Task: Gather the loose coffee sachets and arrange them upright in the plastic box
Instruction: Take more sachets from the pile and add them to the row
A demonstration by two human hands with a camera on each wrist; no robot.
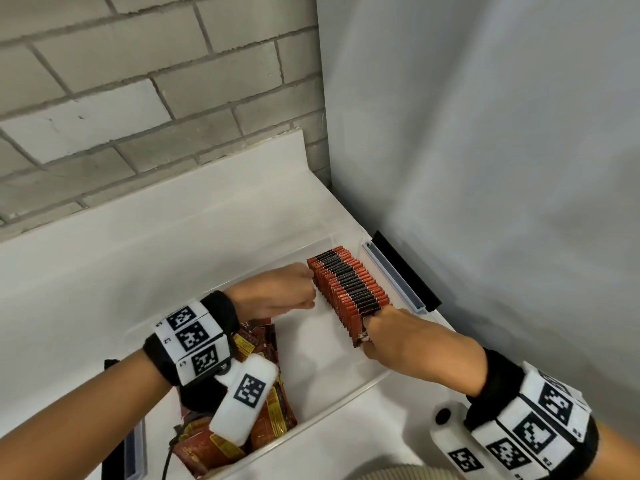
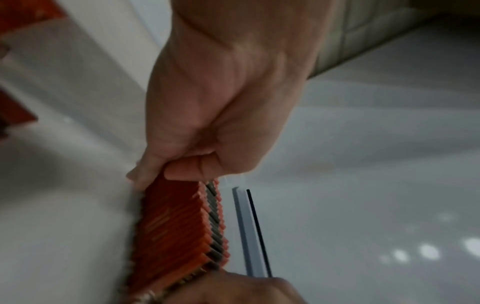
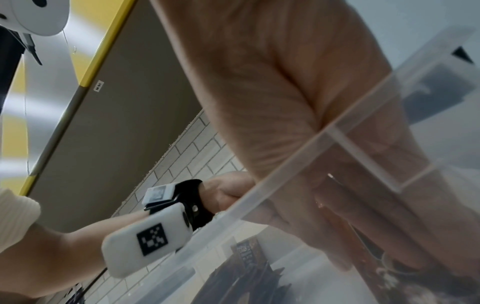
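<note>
A clear plastic box [image 1: 346, 400] sits on the white counter. Along its right wall stands a row of upright red and black sachets [image 1: 349, 289]. My left hand [image 1: 310, 289] is at the row's far left side, and in the left wrist view its curled thumb and fingers [image 2: 179, 170] pinch the end sachets [image 2: 176, 222]. My right hand [image 1: 367, 327] grips the near end of the row with curled fingers. The right wrist view shows that hand [image 3: 337, 216] blurred through the box wall. Loose sachets [image 1: 273, 414] lie piled at the box's left end, partly hidden under my left wrist.
The box stands in a corner, with a brick wall [image 1: 138, 98] behind it and a plain grey wall [image 1: 485, 168] to the right. A blue-grey latch [image 1: 394, 278] and a black strip [image 1: 405, 268] run along the box's right rim. Bare box floor [image 1: 311, 348] lies between the row and the pile.
</note>
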